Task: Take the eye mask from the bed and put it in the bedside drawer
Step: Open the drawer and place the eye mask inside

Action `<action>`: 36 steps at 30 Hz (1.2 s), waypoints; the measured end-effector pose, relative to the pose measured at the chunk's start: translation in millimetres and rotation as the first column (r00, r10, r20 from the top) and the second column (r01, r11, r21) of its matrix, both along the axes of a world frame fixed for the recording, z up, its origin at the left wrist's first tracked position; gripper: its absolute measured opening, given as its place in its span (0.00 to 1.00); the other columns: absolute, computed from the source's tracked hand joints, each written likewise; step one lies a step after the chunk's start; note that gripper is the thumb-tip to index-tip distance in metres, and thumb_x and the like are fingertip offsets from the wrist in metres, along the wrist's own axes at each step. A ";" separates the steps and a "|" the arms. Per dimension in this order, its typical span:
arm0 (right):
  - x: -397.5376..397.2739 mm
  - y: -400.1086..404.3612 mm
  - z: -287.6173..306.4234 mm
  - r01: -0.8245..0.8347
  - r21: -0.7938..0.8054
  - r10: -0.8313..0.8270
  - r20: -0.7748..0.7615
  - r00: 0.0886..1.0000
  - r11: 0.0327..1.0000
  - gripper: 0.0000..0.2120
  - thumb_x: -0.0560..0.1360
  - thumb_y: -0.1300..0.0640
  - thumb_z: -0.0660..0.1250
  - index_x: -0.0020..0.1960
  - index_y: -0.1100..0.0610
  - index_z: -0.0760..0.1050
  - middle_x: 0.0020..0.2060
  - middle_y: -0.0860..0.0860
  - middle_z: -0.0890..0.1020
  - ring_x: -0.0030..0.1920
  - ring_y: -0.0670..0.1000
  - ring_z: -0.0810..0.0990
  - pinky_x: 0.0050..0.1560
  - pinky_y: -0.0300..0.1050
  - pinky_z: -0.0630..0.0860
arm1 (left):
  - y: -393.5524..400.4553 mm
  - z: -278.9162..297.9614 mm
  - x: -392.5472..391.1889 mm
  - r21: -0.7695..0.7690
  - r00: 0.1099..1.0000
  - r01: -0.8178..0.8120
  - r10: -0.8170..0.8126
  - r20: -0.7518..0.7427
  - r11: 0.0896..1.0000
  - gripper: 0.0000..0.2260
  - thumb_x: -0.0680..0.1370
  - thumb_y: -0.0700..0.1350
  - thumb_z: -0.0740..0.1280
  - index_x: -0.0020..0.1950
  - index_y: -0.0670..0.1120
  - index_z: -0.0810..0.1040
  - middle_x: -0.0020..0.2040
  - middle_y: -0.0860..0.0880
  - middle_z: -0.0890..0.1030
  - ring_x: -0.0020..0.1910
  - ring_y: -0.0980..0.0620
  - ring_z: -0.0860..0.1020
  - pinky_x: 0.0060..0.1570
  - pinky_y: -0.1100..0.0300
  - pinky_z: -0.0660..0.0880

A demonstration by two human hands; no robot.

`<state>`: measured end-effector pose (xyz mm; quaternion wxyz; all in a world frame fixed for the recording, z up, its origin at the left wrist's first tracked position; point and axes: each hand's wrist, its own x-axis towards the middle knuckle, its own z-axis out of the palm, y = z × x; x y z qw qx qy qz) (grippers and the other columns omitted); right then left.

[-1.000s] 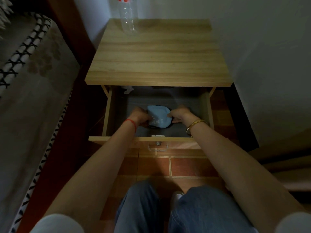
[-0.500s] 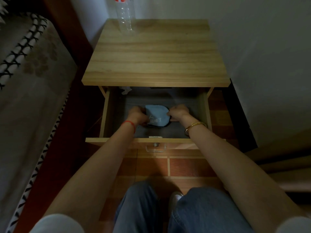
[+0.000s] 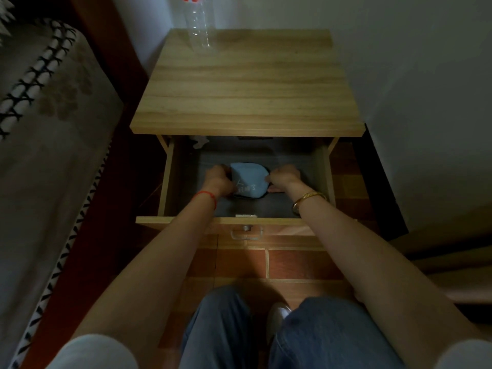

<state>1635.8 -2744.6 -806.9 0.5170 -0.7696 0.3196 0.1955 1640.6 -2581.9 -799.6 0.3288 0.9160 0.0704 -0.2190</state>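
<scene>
The light blue eye mask (image 3: 249, 181) with pale lettering lies on the dark floor of the open bedside drawer (image 3: 323, 179). My left hand (image 3: 217, 181), a red string at its wrist, grips the mask's left edge. My right hand (image 3: 285, 178), with a gold bangle on the wrist, pinches the mask's right edge. Both hands are inside the drawer, and the mask's ends are hidden under my fingers.
The wooden bedside table (image 3: 247, 83) carries a clear plastic bottle (image 3: 199, 25) at its back left. A small pale object (image 3: 199, 141) lies in the drawer's back left corner. The bed (image 3: 45, 145) runs along the left, a white wall on the right, my knees below.
Both hands stay on the mask inside the drawer; the mask has settled a little lower and flatter on the drawer floor. My view has shifted slightly.
</scene>
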 end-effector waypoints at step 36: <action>-196.5 -8.1 72.3 -0.364 -0.196 0.409 0.557 0.723 0.911 0.03 0.75 0.56 0.69 0.46 0.54 0.80 0.36 0.50 0.84 0.34 0.46 0.82 0.36 0.37 0.79 | 46.5 67.1 -201.3 -0.021 0.880 0.096 -0.075 0.469 0.995 0.07 0.76 0.44 0.69 0.53 0.47 0.81 0.47 0.51 0.82 0.45 0.57 0.77 0.43 0.66 0.73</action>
